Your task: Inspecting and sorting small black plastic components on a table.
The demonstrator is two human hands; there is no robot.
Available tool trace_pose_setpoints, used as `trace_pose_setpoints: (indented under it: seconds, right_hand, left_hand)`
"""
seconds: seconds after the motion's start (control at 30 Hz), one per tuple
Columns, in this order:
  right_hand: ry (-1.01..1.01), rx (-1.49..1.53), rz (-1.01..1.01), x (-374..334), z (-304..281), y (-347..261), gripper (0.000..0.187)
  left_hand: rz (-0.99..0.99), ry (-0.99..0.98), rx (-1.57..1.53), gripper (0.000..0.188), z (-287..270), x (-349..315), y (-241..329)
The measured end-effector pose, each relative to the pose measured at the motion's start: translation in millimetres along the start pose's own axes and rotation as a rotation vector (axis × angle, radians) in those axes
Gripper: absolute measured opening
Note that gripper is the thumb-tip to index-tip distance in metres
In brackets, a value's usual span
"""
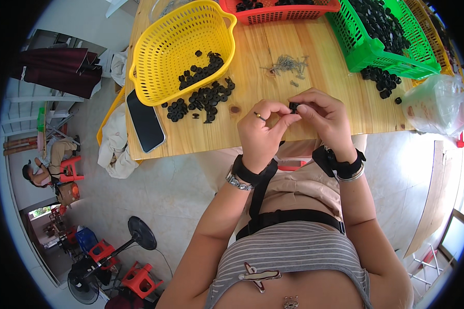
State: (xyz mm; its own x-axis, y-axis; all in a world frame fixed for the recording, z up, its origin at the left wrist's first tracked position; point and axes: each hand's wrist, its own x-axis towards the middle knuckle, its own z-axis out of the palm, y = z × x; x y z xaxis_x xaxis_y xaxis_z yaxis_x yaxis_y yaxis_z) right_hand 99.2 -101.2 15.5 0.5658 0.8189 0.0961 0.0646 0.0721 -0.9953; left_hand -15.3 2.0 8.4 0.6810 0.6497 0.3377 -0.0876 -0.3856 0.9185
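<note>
Over the table's near edge my two hands meet at a small black plastic part (294, 106). My right hand (326, 119) pinches it between thumb and fingertips. My left hand (263, 131) is also closed in a pinch, its fingertips against the part's left side; whether a smaller piece sits between them is hidden. Just beyond the hands lies a loose pile of metal screws (290, 64). To the left, several black round plastic pieces (207, 99) are spread on the wood, and more lie inside the yellow basket (162, 44).
A red basket (273, 15) stands at the back and a green crate (363, 51) of black parts at right, with black caps (381, 81) before it. A plastic bag (438, 105) sits at the right edge, a phone (145, 121) at the left. A fan (142, 233) stands behind left.
</note>
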Motion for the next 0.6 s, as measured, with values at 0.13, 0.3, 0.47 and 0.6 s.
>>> trace_pose_setpoints:
  seconds: [0.13, 0.3, 0.47, 0.6]
  right_hand:
    - [-0.001, -0.01, -0.011, 0, 0, 1, 0.015]
    - [-0.019, -0.039, -0.026, 0, -1, 0, 0.014]
    - [-0.028, -0.06, -0.027, 1, -1, -2, 0.013]
    - [-0.055, -0.051, -0.028, 1, -2, 0, 0.011]
  left_hand:
    - [-0.02, -0.015, -0.01, 0.02, -1, -3, -2]
    - [-0.1, 0.054, -0.06, 0.035, 2, -3, -8]
    - [0.118, -0.033, 0.066, 0.043, -1, 7, -3]
    - [0.011, -0.101, -0.055, 0.041, 0, 5, -4]
